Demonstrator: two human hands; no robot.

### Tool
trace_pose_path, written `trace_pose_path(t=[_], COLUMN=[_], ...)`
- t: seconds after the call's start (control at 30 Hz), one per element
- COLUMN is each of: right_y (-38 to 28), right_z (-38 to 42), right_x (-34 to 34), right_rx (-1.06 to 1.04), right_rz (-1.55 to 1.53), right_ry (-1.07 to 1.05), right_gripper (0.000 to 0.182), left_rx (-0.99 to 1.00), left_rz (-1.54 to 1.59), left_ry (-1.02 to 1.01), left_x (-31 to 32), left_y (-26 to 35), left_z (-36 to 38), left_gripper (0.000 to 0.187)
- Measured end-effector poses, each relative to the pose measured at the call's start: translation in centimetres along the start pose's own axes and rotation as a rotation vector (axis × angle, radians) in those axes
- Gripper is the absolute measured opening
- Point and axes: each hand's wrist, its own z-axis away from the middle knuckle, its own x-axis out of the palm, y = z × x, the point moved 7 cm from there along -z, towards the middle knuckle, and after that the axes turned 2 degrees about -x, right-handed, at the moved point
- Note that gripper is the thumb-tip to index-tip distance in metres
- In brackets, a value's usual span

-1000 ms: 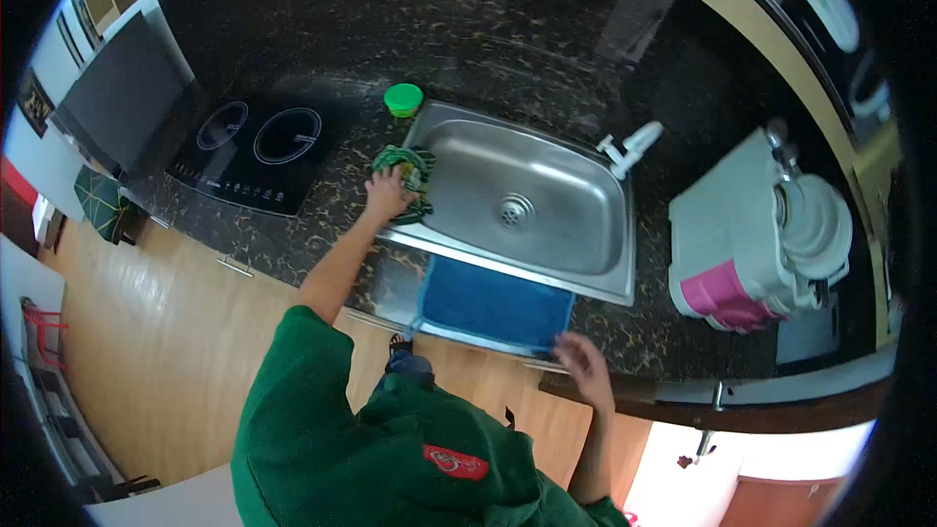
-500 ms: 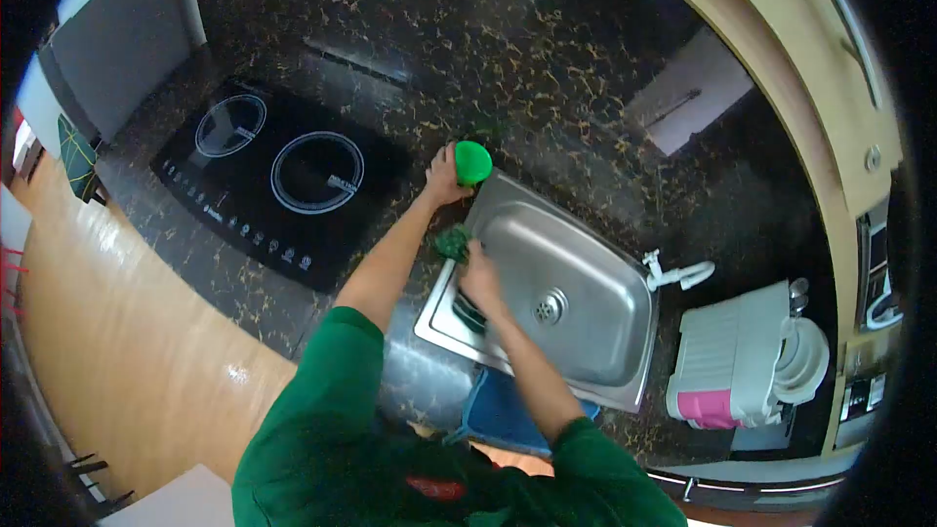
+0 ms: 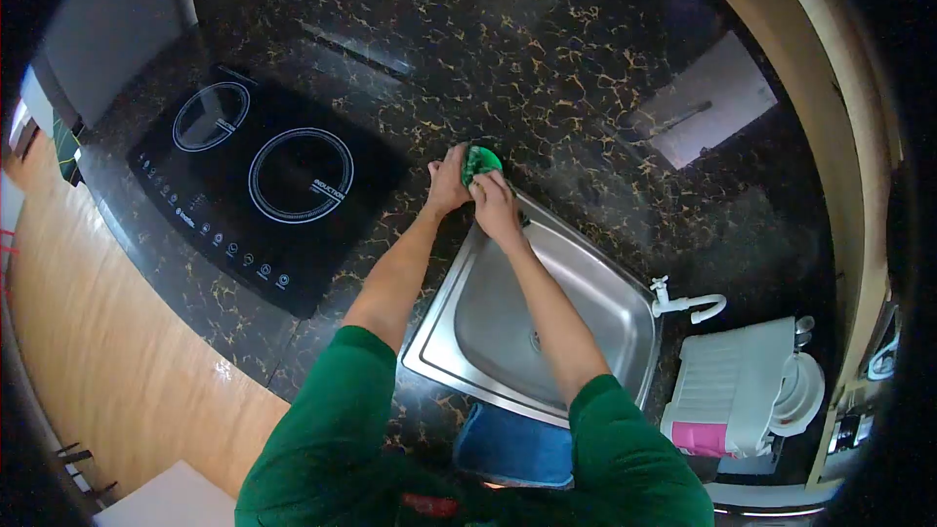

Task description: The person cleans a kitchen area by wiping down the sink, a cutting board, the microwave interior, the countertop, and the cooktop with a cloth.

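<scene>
At the sink's far left corner, my left hand (image 3: 449,181) is closed round the side of a bright green cup (image 3: 495,157), whose mouth faces up toward me. My right hand (image 3: 496,203) reaches to the cup's opening with bent fingers. A dark green, crumpled scouring pad (image 3: 474,162) shows at the cup's mouth by the right fingertips, which partly cover it. Below both hands lies the stainless steel sink (image 3: 444,327); my right forearm crosses over its basin.
A black induction cooktop (image 3: 224,200) is set in the dark marbled counter on the left. A white tap (image 3: 683,304) stands at the sink's right edge, near a white dish rack (image 3: 727,381) with plates. A blue cloth (image 3: 514,449) hangs at the front edge.
My right hand has moved up from over the sink's left side to the green cup, bringing the scouring pad to its mouth. My left hand still holds the cup. The view has shifted slightly.
</scene>
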Motion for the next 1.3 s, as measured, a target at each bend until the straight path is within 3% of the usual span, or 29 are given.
trace_pose_path(t=[0.13,0.17,0.2,0.27,0.37,0.47,0.57,0.67,0.7,0.8,0.83,0.87,1.13,1.17,1.3], right_y=[1.6,1.9,1.4,1.9,3.9,4.8,5.0,8.0,6.4,5.5,5.4,6.3,3.5,3.7,6.7], right_z=[-2.1,-3.4,-4.5,-5.3,-4.6,-2.7,-1.0,-3.2,-4.0,-5.7,-5.8,-5.7,-1.9,-2.2,-4.5], right_x=[-3.5,-5.2,-6.1,-3.4,-1.5,-1.4,-0.7,-4.1,-7.3,-6.7,-4.9,-2.5,-1.4,-0.2,-4.5], right_rx=[0.071,0.117,0.016,-0.049,0.038,0.009,0.161,0.189,0.335,0.047,0.081,-0.113,0.105,0.143,0.298], right_rz=[0.064,0.042,0.120,0.066,0.029,-0.024,-0.133,-0.132,-0.003,0.006,-0.036,0.085,-0.031,-0.133,-0.059], right_ry=[-0.204,-0.080,0.058,-0.173,-0.217,-0.082,-0.214,-0.188,0.002,0.109,-0.029,-0.103,-0.314,-0.569,-0.006], right_gripper=[0.018,0.018,0.018,0.021,0.024,0.027,0.025,0.025,0.026,0.025,0.024,0.023,0.019,0.021,0.027], left_rx=[0.023,-0.008,-0.041,-0.056,-0.011,-0.034,-0.025,-0.111,-0.109,-0.066,-0.060,-0.053,-0.052,-0.045,-0.010], left_rz=[0.003,0.004,0.004,-0.014,-0.003,0.004,0.028,-0.002,0.013,0.013,-0.006,-0.025,-0.037,-0.040,0.007], left_ry=[-0.023,-0.044,-0.075,-0.064,-0.008,-0.023,-0.008,-0.079,-0.077,-0.051,-0.045,-0.036,-0.066,-0.052,-0.019], left_x=[-1.0,-0.7,-0.5,-1.0,-1.1,-0.8,-1.2,-1.3,-0.7,-1.3,-1.2,-1.2,-1.7,-1.8,-1.7], left_y=[0.5,0.5,0.7,1.3,1.0,1.0,1.4,1.5,0.9,1.6,1.6,1.6,2.1,2.2,1.9], left_z=[0.3,0.1,0.2,0.3,0.1,0.6,0.6,0.5,0.4,0.5,0.6,0.5,0.3,0.5,0.4], left_gripper=[0.097,0.096,0.095,0.092,0.094,0.094,0.096,0.099,0.102,0.099,0.098,0.097,0.092,0.091,0.091])
